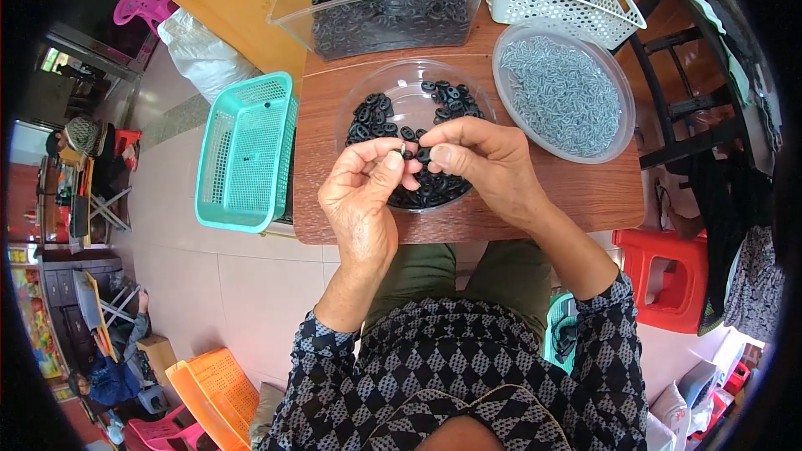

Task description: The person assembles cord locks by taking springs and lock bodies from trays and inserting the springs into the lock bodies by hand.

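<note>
My left hand (361, 196) pinches a small silver screw or pin (403, 149) between thumb and fingertips. Close beside it, my right hand (493, 163) holds a small black oval piece (423, 153) between thumb and forefinger. Whether the two parts touch is too small to tell. Both hands are over a round clear tray (493, 83), where many black oval pieces (372, 117) lie in heaps. To the right, a round translucent bowl (628, 108) is filled with small silver screws or pins (560, 92).
At the wooden table's (313, 192) back stand a clear bin (288, 12) of black pieces and a white perforated basket (606, 25). A green basket (284, 134) with a few dark bits is at the left. A red stool (643, 284) stands right. Other people are far left.
</note>
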{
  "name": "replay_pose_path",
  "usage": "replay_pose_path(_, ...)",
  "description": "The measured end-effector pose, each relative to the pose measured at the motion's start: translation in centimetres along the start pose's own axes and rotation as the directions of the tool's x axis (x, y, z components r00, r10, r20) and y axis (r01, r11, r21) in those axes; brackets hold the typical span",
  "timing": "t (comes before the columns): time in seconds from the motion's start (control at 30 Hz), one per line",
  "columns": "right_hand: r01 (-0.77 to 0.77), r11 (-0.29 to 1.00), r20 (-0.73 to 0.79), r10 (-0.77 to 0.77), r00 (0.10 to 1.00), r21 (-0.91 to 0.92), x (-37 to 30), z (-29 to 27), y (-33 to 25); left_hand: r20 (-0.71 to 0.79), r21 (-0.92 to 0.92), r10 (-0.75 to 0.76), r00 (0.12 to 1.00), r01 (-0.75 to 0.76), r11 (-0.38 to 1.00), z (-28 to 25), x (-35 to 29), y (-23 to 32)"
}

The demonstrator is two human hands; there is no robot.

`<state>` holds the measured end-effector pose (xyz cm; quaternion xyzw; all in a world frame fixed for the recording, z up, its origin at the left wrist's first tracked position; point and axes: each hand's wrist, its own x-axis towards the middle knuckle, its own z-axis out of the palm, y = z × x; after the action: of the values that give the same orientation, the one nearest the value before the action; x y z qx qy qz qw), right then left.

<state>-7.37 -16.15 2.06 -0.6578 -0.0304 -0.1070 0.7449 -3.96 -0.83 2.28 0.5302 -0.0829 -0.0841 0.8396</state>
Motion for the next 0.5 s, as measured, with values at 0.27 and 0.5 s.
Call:
replay_pose_path(0.27, 0.027, 0.995, -0.163, -0.042, 0.986, -0.093, 0.0, 0.7, 0.9, 0.031, -0.078, -0.103, 0.994, 0.105, 0.991, 0.6, -0.6, -0.4)
replay_pose_path(0.5, 0.302, 0.81, -0.156, -0.428, 0.89, -0.503, -0.3, 1.1, 1.7, 0.019, -0.168, -0.144, 0.989, 0.145, 0.975, 1.0, -0.9, -0.5)
